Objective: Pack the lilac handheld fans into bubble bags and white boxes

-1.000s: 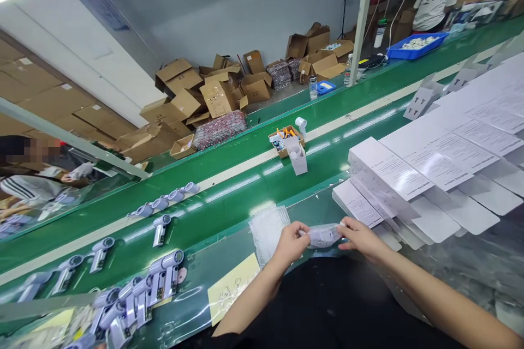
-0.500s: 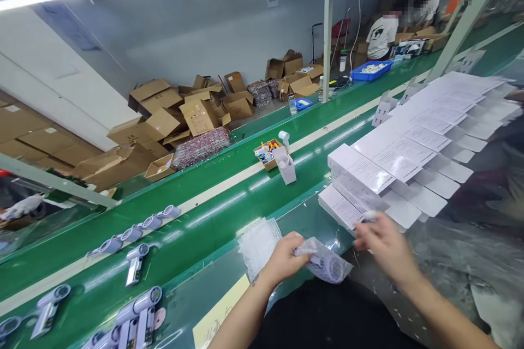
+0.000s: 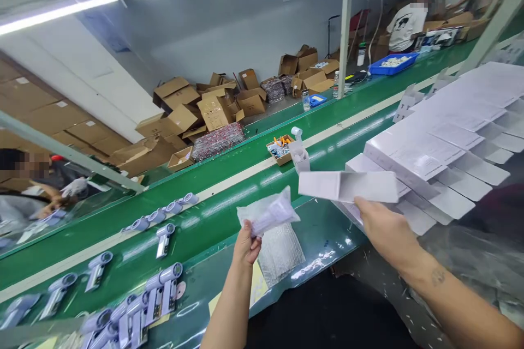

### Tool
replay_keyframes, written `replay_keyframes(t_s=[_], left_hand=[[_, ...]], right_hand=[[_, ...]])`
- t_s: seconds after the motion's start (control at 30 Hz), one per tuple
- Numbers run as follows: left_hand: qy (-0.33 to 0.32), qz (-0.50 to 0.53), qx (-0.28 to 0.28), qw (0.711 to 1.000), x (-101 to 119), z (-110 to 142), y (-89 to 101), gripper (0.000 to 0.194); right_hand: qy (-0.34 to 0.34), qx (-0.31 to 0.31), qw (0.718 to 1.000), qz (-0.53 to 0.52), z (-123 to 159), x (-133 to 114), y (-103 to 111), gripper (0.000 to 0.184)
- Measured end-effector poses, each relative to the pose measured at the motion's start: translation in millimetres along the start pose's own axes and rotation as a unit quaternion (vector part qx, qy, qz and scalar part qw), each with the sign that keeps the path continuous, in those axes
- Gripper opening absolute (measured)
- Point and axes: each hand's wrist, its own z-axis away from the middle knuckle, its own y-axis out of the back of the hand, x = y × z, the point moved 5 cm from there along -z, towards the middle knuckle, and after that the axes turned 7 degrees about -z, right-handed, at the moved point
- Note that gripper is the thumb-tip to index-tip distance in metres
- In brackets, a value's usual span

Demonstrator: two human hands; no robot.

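My left hand [image 3: 248,246] is closed on a bubble-wrap bag [image 3: 266,212], raised over the bench edge. A lavender handheld fan shows faintly through the bag. My right hand [image 3: 385,234] grips a white box [image 3: 319,184] by its near side. The box lies level in the air with a long flap side towards the right, its end pointing left near the bag. Below my left hand, a stack of flat bubble-wrap bags [image 3: 281,253] rests on the bench. Rows of white boxes [image 3: 426,147] with open end flaps are stacked beside my right hand.
Several lavender handheld fans [image 3: 164,240] lie on the green conveyor [image 3: 229,212] at left. A small carton [image 3: 282,151] of orange-handled items stands beyond. A blue tray [image 3: 393,64] sits further back. Co-workers are at far left and far right. A metal post [image 3: 347,27] rises behind the conveyor.
My right hand has taken up a white box and brought it towards the bag. My left hand has lifted the bagged fan up and left. The view has shifted left.
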Motion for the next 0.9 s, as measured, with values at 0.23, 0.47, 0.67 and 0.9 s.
replay_keyframes(t_s=[0.23, 0.47, 0.67, 0.9], left_hand=[[-0.076, -0.047, -0.052, 0.995, 5, 10, -42.5, 0.051], [-0.18, -0.353, 0.101, 0.913, 18, 14, -64.6, 0.039], [-0.228, -0.759, 0.06, 0.606, 35, 38, -106.9, 0.034], [-0.21, -0.801, 0.033, 0.56, 12, 26, -154.5, 0.034]], right_hand=[[0.143, -0.225, 0.962, -0.066, -44, -28, -123, 0.04], [0.16, -0.216, 0.927, -0.26, -31, -24, -189, 0.054], [0.151, -0.145, 0.91, -0.357, -23, -31, -216, 0.043], [0.165, -0.183, 0.871, -0.425, -25, -39, -218, 0.051]])
